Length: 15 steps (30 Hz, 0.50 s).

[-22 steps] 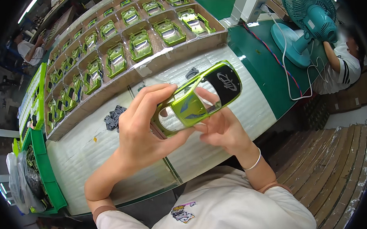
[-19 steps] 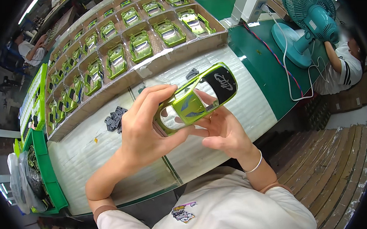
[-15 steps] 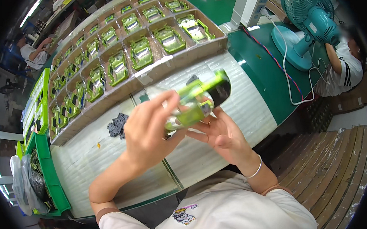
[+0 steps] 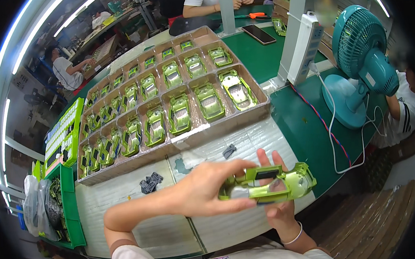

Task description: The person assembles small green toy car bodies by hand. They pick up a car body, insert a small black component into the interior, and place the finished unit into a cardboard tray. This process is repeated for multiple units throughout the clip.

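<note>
Green covers the long tabletop (image 4: 260,56), and a pale ribbed mat (image 4: 246,146) is laid over its near part. Much of the middle is taken up by a brown cardboard tray (image 4: 258,113) divided into compartments, each filled with one metallic green toy car body (image 4: 209,101). At the right edge a teal desk fan (image 4: 361,65) is stood, with a white power strip (image 4: 306,44) fixed upright on a post just beside it and cables trailed down from it. On the left, green plastic crates (image 4: 65,137) are stacked beside the tray. Small dark grey parts (image 4: 149,183) are scattered on the mat near the tray's front wall. Other people are seated at the far side and at the right.

Above the mat, near the front edge, a green toy car shell (image 4: 269,185) is held on its side, roughly level, between both hands. The left hand (image 4: 206,188) is closed around its left end, thumb below and fingers over the top. The right hand (image 4: 277,205) is placed behind and beneath the shell, fingers extended upward against it, a thin bracelet (image 4: 293,239) worn at the wrist.
</note>
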Motion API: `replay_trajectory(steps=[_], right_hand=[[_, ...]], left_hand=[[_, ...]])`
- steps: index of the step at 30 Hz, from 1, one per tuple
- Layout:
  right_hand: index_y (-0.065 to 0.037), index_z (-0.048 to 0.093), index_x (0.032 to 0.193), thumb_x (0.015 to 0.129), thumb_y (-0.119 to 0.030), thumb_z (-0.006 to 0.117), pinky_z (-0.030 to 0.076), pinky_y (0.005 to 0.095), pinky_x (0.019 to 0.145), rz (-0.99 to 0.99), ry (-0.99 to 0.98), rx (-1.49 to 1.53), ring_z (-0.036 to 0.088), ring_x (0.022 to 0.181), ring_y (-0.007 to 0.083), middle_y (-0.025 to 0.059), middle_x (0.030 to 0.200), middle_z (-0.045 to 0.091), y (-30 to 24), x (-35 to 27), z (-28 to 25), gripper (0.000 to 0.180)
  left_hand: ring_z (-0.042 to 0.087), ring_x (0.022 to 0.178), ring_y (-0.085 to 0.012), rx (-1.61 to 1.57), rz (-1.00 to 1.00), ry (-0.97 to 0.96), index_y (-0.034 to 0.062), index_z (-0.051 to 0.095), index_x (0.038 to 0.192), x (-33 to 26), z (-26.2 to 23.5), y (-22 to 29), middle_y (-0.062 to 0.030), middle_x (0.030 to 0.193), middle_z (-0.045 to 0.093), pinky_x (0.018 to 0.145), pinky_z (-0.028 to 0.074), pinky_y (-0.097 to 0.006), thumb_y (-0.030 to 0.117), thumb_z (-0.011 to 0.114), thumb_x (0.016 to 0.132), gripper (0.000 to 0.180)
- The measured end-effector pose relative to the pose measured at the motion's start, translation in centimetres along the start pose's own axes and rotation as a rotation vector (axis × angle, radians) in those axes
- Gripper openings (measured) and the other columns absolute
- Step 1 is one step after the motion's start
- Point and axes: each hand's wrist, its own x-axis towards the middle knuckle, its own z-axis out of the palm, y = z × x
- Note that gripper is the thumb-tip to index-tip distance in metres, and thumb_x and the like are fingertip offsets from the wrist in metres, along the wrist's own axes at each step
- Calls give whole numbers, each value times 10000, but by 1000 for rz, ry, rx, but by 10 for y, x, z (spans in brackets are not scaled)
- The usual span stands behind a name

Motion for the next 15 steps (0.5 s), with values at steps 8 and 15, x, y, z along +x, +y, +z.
replay_trajectory(steps=[8,15], right_hand=[[-22,263,1313,775,-71,628,182,389,1061,196,55,-34,258,1303,269,191,1373,301,-8,-8,-28,652],[-9,523,1023,846,-41,516,373,361,962,360,121,206,500,1085,225,149,1129,531,-14,-2,-22,180]], left_hand=[[606,874,-375,580,-473,679,-120,508,1057,169,-145,-70,-286,902,605,769,476,-408,519,555,763,705],[578,993,-329,346,-915,921,-89,489,1128,275,-218,-175,-207,1150,545,798,489,-406,533,581,735,742]])
